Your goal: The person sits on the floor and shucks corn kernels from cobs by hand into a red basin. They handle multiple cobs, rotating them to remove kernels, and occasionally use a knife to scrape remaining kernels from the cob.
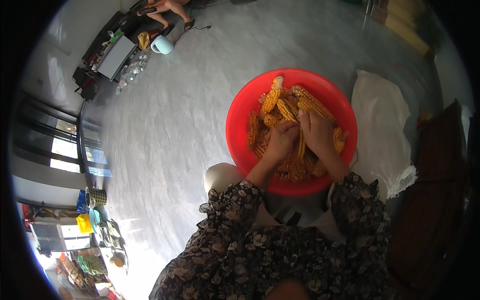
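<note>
A red plastic basin (240, 101) sits before me, holding several dried corn cobs and loose kernels. Over its middle, my left hand (282, 139) has its fingers curled against an ear of corn (301, 144). Right beside it, my right hand (317, 129) grips the same ear from the other side, thumb pointing up. The fingers hide part of this ear. Another corn cob (272, 96) lies tilted near the far rim, its pale stalk end upward. More cobs rest beyond my right hand.
A white woven sack (380, 120) lies on the floor right of the basin. Far left stand a light blue kettle (163, 45), plastic bottles (131, 73) and a small table (117, 56). A seated person's legs (165, 13) show at the top. Dark wooden furniture (437, 180) is at the right.
</note>
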